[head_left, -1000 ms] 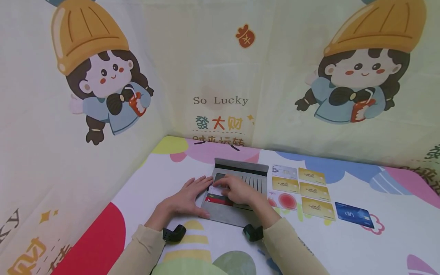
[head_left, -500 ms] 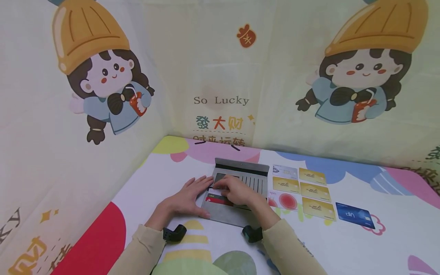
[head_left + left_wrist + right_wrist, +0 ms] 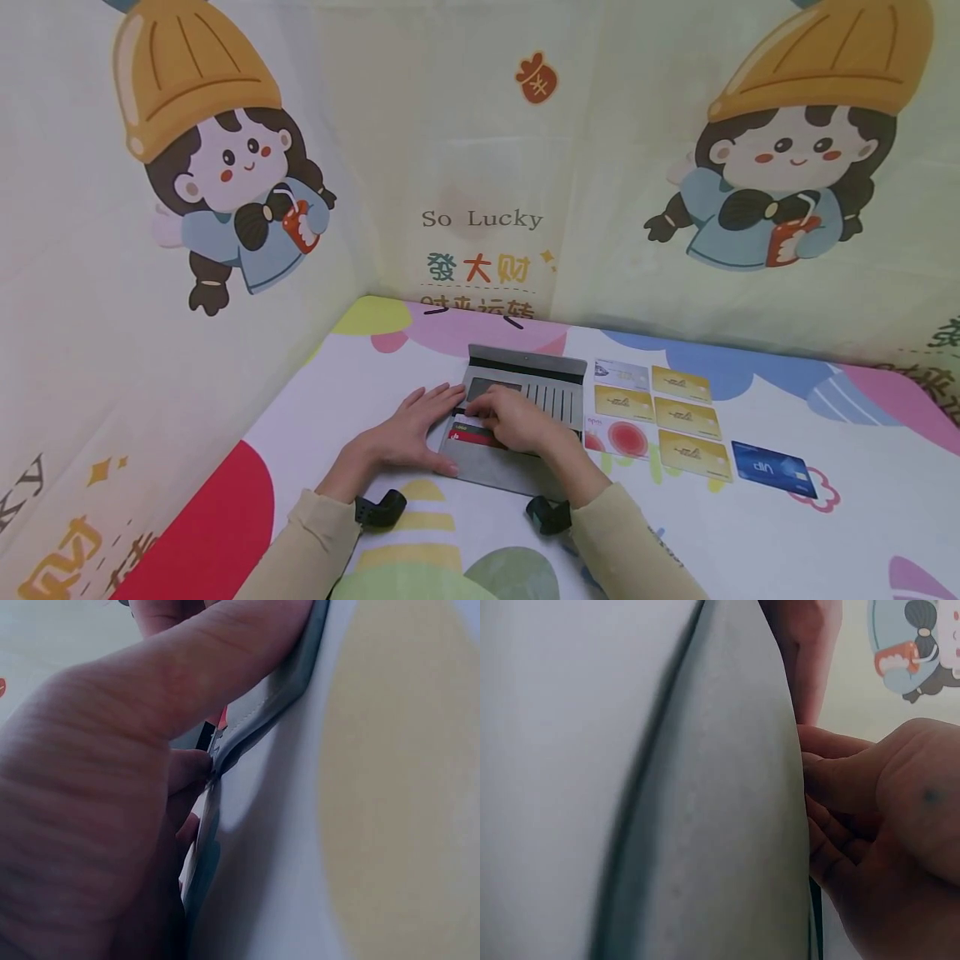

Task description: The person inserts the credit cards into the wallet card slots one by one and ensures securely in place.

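A grey wallet (image 3: pixel 510 475) lies unfolded on the table, with a row of narrow slots on its right half. A red-and-dark card (image 3: pixel 474 435) sits in its left side, and a strip of a white card (image 3: pixel 467 419) shows just above. My left hand (image 3: pixel 408 433) rests with spread fingers along the wallet's left edge, thumb on the lower corner. Over the left pockets, my right hand (image 3: pixel 517 421) has its fingers curled and pinches at the white card's top edge. The right wrist view shows that hand (image 3: pixel 885 802) behind the wallet flap (image 3: pixel 735 802), which hides the fingertips' contact.
Right of the wallet several gold cards (image 3: pixel 681 383) lie in rows with a silver card (image 3: pixel 621 374) and a white card with red circles (image 3: pixel 618 437). Farther right is a blue VIP card (image 3: pixel 774 469). A patterned cloth wall (image 3: pixel 480 167) stands behind the table.
My right hand has shifted slightly down toward me, its fingers more bunched. Less of the white card shows above the red one. My left hand has stayed in place.
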Demonstrator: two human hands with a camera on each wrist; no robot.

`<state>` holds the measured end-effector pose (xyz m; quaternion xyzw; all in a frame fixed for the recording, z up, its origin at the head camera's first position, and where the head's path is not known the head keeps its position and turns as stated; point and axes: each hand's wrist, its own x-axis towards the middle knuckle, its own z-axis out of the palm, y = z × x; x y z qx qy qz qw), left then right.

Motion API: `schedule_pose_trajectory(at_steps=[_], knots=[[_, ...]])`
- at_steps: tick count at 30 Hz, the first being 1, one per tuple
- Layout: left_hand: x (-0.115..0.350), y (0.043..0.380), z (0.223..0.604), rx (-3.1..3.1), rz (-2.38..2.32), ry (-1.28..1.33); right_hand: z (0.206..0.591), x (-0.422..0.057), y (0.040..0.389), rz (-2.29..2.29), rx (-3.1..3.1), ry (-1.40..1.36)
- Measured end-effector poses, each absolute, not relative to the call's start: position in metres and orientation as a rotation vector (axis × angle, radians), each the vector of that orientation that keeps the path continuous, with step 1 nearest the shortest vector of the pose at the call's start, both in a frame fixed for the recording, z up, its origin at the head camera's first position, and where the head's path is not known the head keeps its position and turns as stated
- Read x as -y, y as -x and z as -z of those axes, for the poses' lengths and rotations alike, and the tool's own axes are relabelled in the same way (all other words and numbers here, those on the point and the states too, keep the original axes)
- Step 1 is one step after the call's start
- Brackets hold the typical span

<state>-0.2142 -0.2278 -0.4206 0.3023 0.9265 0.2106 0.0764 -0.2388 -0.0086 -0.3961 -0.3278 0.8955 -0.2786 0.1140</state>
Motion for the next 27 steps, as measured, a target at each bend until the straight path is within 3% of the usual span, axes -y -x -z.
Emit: schedule_pose_trajectory(at_steps=[27], knots=[[0.2278, 0.2158, 0.4223, -2.781, -0.626, -0.900, 0.3964, 0.0081, 0.2330, 0.804, -2.635, 0.968]])
